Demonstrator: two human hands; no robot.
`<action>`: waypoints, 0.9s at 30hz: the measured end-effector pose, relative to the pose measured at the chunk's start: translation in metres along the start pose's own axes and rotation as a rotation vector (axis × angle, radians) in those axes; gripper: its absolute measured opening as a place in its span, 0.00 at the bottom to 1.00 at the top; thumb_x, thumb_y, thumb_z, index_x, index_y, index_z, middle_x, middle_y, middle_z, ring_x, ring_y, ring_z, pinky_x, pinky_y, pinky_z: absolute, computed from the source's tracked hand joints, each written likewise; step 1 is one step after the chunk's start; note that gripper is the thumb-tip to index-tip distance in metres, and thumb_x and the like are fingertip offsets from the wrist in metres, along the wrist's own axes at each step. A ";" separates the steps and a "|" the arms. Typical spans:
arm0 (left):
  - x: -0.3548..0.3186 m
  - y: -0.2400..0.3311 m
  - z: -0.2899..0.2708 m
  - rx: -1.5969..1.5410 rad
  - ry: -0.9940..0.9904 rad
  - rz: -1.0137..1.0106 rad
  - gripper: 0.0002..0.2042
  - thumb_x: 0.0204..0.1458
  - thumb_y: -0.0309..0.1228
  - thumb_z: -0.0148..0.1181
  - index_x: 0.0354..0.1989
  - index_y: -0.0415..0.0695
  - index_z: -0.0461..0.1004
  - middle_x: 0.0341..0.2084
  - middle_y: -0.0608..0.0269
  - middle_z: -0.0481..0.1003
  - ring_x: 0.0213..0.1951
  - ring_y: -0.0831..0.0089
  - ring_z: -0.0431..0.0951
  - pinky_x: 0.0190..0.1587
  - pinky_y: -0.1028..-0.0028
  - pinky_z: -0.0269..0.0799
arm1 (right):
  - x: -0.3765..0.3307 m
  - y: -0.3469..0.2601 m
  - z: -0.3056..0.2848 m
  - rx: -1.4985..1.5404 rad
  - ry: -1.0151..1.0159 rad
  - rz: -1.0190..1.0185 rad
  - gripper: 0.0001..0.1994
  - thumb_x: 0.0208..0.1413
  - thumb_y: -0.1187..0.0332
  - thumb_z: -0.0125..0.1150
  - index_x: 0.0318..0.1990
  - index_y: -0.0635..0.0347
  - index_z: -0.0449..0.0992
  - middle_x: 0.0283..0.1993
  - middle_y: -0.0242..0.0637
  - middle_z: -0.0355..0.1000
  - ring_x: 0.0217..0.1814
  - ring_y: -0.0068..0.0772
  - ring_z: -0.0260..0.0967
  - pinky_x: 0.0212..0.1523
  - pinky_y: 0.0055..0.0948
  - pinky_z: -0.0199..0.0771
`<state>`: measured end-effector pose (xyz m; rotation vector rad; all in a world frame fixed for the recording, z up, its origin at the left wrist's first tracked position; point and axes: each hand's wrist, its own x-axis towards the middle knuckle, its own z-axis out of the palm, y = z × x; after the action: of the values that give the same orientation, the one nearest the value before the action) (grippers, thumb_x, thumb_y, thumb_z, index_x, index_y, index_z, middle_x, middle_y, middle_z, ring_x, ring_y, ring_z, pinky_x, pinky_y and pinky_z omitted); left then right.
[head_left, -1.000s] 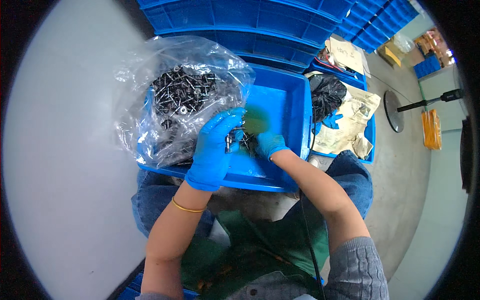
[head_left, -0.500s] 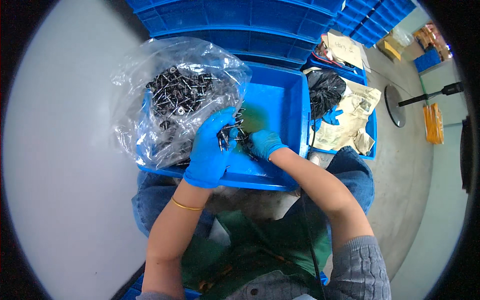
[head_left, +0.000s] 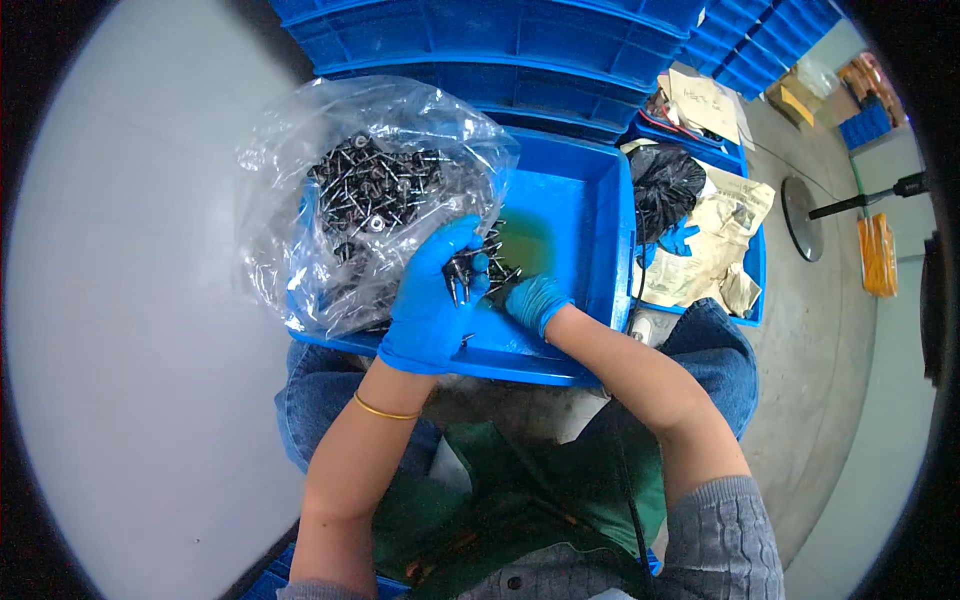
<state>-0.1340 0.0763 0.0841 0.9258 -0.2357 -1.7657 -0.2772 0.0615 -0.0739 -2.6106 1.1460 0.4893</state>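
Note:
A blue plastic tray (head_left: 592, 230) rests across my lap. On its left side lies an open clear plastic bag (head_left: 285, 250), full of small black pieces with thin shiny pins (head_left: 385, 190), which look like rivets. My left hand (head_left: 430, 300), in a blue glove, is curled closed around several of these pieces, their pins poking out between the fingers. Beside it, my gloved right hand (head_left: 537, 303) reaches down into the tray with its fingers bent. More loose pieces (head_left: 500, 262) lie between the two hands. The right fingertips are partly hidden among them.
Greenish-brown liquid (head_left: 528, 245) stains the tray floor. Stacked blue crates (head_left: 480, 40) rise right behind the tray. At the right, another blue bin holds brown paper (head_left: 735, 215) and a black plastic bag (head_left: 665, 180). A round-based stand (head_left: 802, 215) is on the floor.
The whole view has shifted slightly, so everything sits a little farther right. My left hand keeps its hold on the pieces. The right fingers have bent slightly among the loose pieces.

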 end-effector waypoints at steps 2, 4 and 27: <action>0.000 -0.001 0.003 0.033 0.016 0.008 0.12 0.45 0.26 0.50 0.39 0.38 0.66 0.27 0.63 0.70 0.27 0.77 0.70 0.24 0.82 0.66 | -0.001 0.006 0.003 0.011 0.071 -0.001 0.08 0.40 0.68 0.48 0.25 0.59 0.74 0.26 0.46 0.70 0.28 0.41 0.69 0.27 0.36 0.68; 0.002 -0.002 0.001 0.078 -0.018 0.016 0.11 0.45 0.26 0.50 0.39 0.39 0.67 0.26 0.64 0.70 0.27 0.78 0.70 0.24 0.82 0.66 | -0.005 0.019 0.000 0.121 0.180 0.040 0.08 0.41 0.68 0.47 0.25 0.59 0.73 0.25 0.46 0.70 0.26 0.40 0.69 0.25 0.36 0.68; -0.012 -0.017 0.024 0.803 -0.157 0.236 0.08 0.43 0.23 0.53 0.34 0.40 0.70 0.19 0.70 0.68 0.21 0.86 0.65 0.22 0.85 0.61 | -0.091 0.003 -0.120 2.766 -0.113 0.228 0.09 0.49 0.64 0.46 0.22 0.57 0.66 0.14 0.29 0.60 0.11 0.20 0.54 0.14 0.20 0.56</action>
<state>-0.1611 0.0875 0.0966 1.2447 -1.1669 -1.5200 -0.3126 0.0774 0.0712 -0.0038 0.6265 -0.6383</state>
